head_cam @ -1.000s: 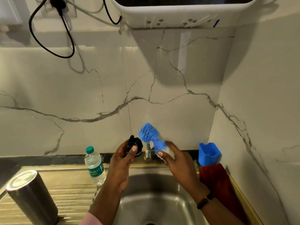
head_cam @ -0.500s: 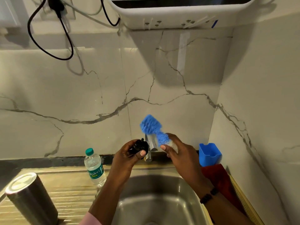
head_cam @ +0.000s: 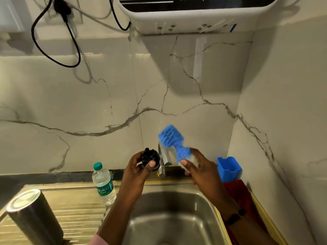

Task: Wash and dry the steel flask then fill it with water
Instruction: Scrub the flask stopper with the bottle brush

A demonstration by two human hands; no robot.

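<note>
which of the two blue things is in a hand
The blue brush, gripped by the right hand above the sink. The blue holder sits untouched at the wall corner.

The blue brush [head_cam: 174,144] is smeared by motion blur, so its bristles cannot be made out, and its handle is hidden inside the right hand [head_cam: 198,167]. The left hand [head_cam: 139,168] covers the near side of the black cap [head_cam: 150,156]. Both hands hide part of the tap [head_cam: 163,161]. The steel flask [head_cam: 33,218] is cut off by the near edge, as is the sink [head_cam: 177,218]. The water purifier [head_cam: 194,13] runs off the far edge, its printed lettering clipped.
</note>
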